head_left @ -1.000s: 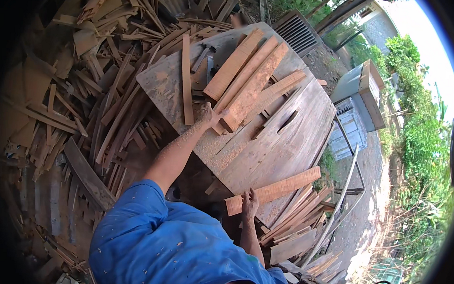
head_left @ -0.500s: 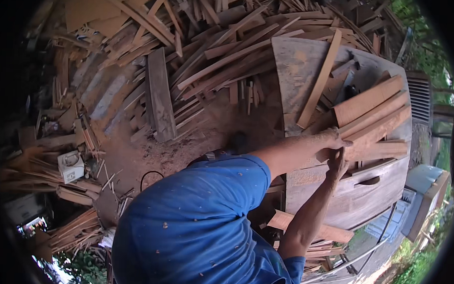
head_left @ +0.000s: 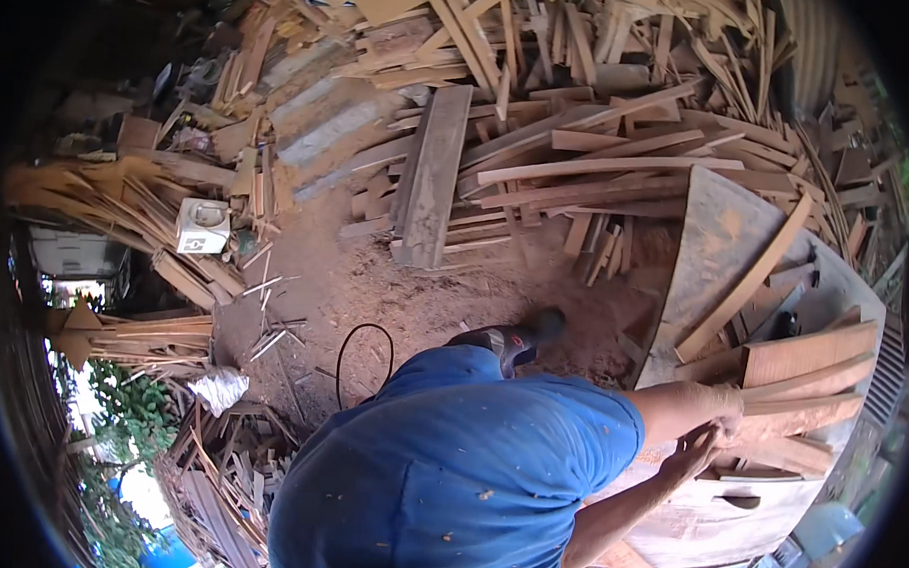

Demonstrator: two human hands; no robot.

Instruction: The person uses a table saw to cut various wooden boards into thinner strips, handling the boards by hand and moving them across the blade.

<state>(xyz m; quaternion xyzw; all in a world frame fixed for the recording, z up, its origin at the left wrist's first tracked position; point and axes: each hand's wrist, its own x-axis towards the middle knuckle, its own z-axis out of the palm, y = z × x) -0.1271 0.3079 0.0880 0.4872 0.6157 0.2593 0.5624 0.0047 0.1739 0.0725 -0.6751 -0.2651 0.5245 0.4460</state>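
Observation:
My left hand (head_left: 723, 406) is at the near ends of several wooden boards on a worn wooden table (head_left: 722, 228). Its fingers are bent and closed, and what they hold, if anything, is hidden. My right hand (head_left: 693, 453) meets it from below, with its fingers drawn together close to the left fingers. Beside the hands lie a wide brown board (head_left: 807, 353) and a narrower board (head_left: 805, 416), side by side. A long thin strip of wood (head_left: 745, 279) slants across the table beyond them.
A large heap of loose planks (head_left: 598, 174) is past the table. A thick grey plank (head_left: 435, 178) leans on it. Sawdust (head_left: 376, 251) covers the floor, where a black cable (head_left: 342, 355) loops. A white box (head_left: 204, 225) sits at the left among wood scraps.
The view has swung, so the table and boards appear farther right and lower. My hands stay close together at the board ends, and a shoe now shows below me.

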